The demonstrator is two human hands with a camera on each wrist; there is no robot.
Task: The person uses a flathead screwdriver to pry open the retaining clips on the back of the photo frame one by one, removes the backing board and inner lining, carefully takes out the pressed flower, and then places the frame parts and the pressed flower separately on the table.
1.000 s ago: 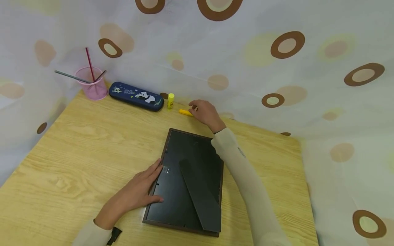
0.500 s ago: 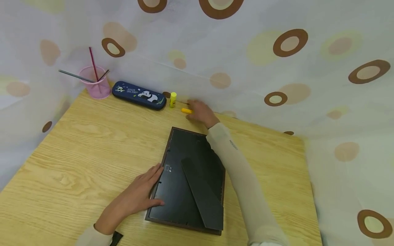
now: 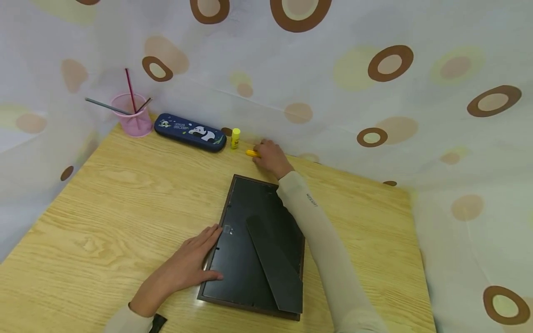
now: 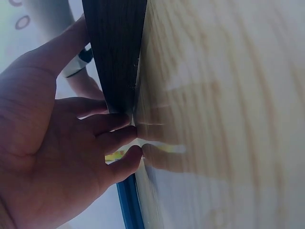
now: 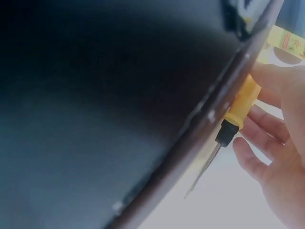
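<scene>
A picture frame lies face down on the wooden table, its black back and folded stand leg showing. Along its left edge rests my left hand, thumb on the back board and straight fingers against the side, as the left wrist view also shows. Beyond the frame's far edge, my right hand is at a screwdriver with a yellow handle. In the right wrist view the thumb and fingers pinch the handle of that screwdriver; its black collar and thin metal shaft point away from the hand.
A yellow glue stick stands left of the screwdriver. Further left are a dark blue panda pencil case and a pink cup holding pencils. A patterned cloth wall rises directly behind the table's back edge.
My right hand has come down onto the screwdriver, and its fingers have closed around the handle. The left hand stays on the frame. The head view has shifted slightly.
</scene>
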